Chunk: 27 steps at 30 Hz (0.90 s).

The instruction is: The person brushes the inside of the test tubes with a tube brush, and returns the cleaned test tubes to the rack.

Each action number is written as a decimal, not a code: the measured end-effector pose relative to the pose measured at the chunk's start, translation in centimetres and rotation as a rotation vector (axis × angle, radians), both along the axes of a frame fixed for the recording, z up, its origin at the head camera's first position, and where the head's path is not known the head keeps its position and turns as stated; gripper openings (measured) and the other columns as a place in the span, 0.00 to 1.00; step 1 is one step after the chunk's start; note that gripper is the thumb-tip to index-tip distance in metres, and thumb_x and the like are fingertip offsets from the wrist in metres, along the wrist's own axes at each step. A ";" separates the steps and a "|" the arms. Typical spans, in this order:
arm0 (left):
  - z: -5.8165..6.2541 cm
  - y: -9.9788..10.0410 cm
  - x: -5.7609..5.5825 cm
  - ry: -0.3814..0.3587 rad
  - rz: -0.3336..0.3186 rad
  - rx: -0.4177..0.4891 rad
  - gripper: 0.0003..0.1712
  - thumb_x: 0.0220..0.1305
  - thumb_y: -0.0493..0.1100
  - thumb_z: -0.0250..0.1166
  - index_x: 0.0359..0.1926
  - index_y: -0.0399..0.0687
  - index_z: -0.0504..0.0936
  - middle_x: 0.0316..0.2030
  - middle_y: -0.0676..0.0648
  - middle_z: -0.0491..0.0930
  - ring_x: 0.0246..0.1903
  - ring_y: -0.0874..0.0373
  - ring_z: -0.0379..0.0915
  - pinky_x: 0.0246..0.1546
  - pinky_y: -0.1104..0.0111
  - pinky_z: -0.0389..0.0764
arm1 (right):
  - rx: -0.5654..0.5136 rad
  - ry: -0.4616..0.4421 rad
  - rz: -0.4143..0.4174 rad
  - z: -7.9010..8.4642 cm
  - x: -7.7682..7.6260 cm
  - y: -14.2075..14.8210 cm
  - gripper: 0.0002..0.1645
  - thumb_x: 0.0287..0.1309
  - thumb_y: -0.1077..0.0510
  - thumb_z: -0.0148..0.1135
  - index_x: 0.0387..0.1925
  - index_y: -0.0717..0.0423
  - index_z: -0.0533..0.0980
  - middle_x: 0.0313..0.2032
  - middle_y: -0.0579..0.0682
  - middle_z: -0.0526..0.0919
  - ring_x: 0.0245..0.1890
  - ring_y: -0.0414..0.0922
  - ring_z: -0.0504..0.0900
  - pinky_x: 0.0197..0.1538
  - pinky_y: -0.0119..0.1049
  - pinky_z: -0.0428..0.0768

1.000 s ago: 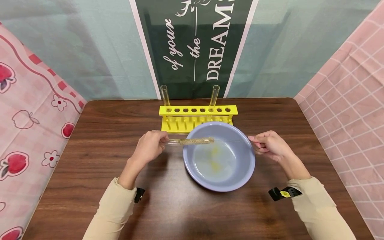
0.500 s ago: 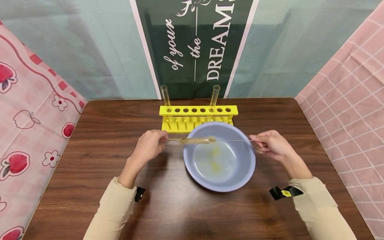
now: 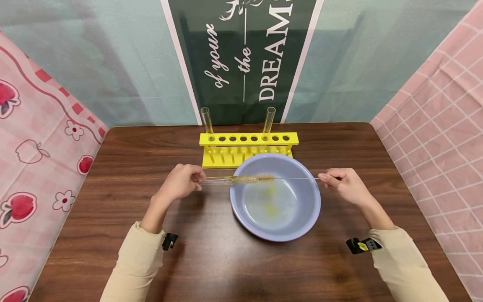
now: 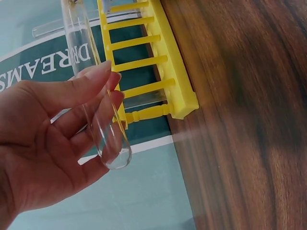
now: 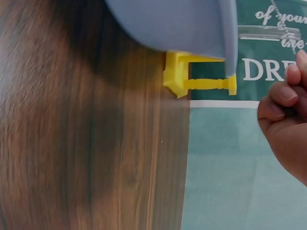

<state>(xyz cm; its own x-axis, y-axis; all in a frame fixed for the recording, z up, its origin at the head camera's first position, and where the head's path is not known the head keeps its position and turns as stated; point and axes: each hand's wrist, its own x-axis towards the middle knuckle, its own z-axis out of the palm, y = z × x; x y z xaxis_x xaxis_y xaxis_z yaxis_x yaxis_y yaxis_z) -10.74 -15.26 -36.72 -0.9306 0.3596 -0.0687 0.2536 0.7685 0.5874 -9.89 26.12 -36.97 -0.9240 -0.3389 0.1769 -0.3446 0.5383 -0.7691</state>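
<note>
My left hand (image 3: 181, 181) pinches a clear glass test tube (image 3: 216, 181) near its rounded end, with thumb and fingertips on the glass in the left wrist view. The tube lies about level, its other end above the basin. A tan-bristled test tube brush (image 3: 250, 179) sits partly inside it; exactly where the tube's mouth ends is hard to see. My right hand (image 3: 347, 184) pinches the brush's thin wire handle, whose twisted wire also shows in the right wrist view. Beneath the brush is a lavender basin (image 3: 275, 235) holding some yellow-tinted liquid.
Behind the basin stands a yellow test tube rack (image 3: 243, 138). Two tubes lean in it, a left tube (image 3: 206, 119) and a right tube (image 3: 268, 119). Brown tabletop (image 3: 241, 268) lies in front, with patterned cloth at both sides and a printed curtain at the back.
My left hand has shifted slightly left with the tube, and my right hand slightly right with the brush. More of the bristles now appear outside the tube.
</note>
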 end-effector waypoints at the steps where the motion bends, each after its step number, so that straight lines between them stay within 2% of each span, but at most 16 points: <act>1: 0.0 -0.1 0.0 -0.010 -0.005 0.006 0.11 0.42 0.25 0.67 0.29 0.38 0.81 0.26 0.47 0.81 0.29 0.56 0.78 0.35 0.63 0.77 | 0.005 0.037 0.005 0.2 0.2 -0.2 0.20 0.52 0.75 0.56 0.12 0.54 0.69 0.14 0.42 0.67 0.15 0.41 0.64 0.20 0.32 0.62; 4: 0.1 -0.3 -0.1 -0.033 -0.022 0.027 0.10 0.43 0.24 0.67 0.30 0.36 0.81 0.26 0.46 0.81 0.29 0.56 0.77 0.34 0.63 0.77 | 0.016 0.156 0.018 0.6 0.5 -0.7 0.19 0.47 0.78 0.58 0.14 0.54 0.71 0.15 0.41 0.68 0.16 0.43 0.66 0.22 0.29 0.64; 9: 0.2 -0.6 -0.2 -0.060 -0.044 0.033 0.09 0.44 0.26 0.68 0.30 0.36 0.82 0.25 0.47 0.81 0.28 0.57 0.77 0.33 0.64 0.77 | 0.033 0.281 0.027 0.6 0.6 -0.8 0.16 0.40 0.81 0.61 0.17 0.59 0.76 0.14 0.42 0.66 0.16 0.36 0.62 0.20 0.25 0.61; 12: 0.1 -0.9 -0.2 -0.083 -0.045 0.036 0.09 0.44 0.27 0.69 0.30 0.37 0.82 0.25 0.47 0.81 0.28 0.57 0.77 0.33 0.64 0.77 | 0.038 0.305 0.044 0.7 0.6 -0.8 0.16 0.38 0.82 0.62 0.17 0.59 0.76 0.13 0.44 0.63 0.15 0.34 0.59 0.19 0.24 0.59; 15: -0.1 -1.2 -0.2 -0.101 -0.043 0.052 0.10 0.43 0.28 0.70 0.30 0.36 0.82 0.25 0.46 0.81 0.28 0.57 0.77 0.33 0.65 0.77 | 0.040 0.289 0.063 0.9 0.5 -0.8 0.16 0.38 0.82 0.62 0.17 0.59 0.76 0.13 0.46 0.63 0.15 0.34 0.59 0.19 0.25 0.59; 19: -0.2 -1.3 -0.3 -0.111 -0.047 0.065 0.09 0.43 0.28 0.70 0.31 0.35 0.82 0.26 0.46 0.81 0.28 0.57 0.77 0.32 0.65 0.77 | 0.035 0.183 0.057 1.0 0.3 -0.6 0.14 0.43 0.79 0.61 0.16 0.59 0.76 0.13 0.45 0.66 0.15 0.36 0.61 0.18 0.29 0.61; 23: -0.3 -1.2 -0.3 -0.070 -0.051 0.054 0.08 0.44 0.27 0.69 0.30 0.36 0.82 0.26 0.46 0.81 0.28 0.57 0.77 0.32 0.65 0.77 | 0.026 -0.028 -0.002 0.6 -0.3 0.3 0.17 0.52 0.72 0.59 0.12 0.57 0.72 0.11 0.42 0.64 0.13 0.35 0.59 0.15 0.33 0.58; 27: -0.5 -1.0 -0.2 0.013 -0.029 0.045 0.10 0.42 0.25 0.68 0.28 0.38 0.82 0.25 0.47 0.81 0.27 0.57 0.78 0.32 0.65 0.78 | -0.050 -0.236 -0.057 0.2 -0.8 1.3 0.21 0.57 0.66 0.57 0.10 0.63 0.68 0.10 0.45 0.65 0.13 0.34 0.58 0.13 0.35 0.56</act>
